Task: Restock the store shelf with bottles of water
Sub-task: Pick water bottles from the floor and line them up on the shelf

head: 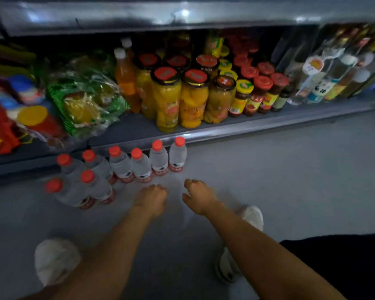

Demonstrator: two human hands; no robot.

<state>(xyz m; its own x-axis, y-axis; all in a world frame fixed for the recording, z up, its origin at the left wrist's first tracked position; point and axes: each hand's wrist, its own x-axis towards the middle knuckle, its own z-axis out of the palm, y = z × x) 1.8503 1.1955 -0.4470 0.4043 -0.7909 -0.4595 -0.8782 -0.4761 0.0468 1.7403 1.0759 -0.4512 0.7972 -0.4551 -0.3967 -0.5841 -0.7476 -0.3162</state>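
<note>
Frame centre: left hand (151,197) and right hand (198,194), fingers loosely curled, empty, near red-capped water bottles (143,165) standing on floor (290,169) before lower shelf (247,124).

One head-worn camera looks steeply down at the floor (290,169) and, somewhat blurred, the near low shelf (139,131).
</note>
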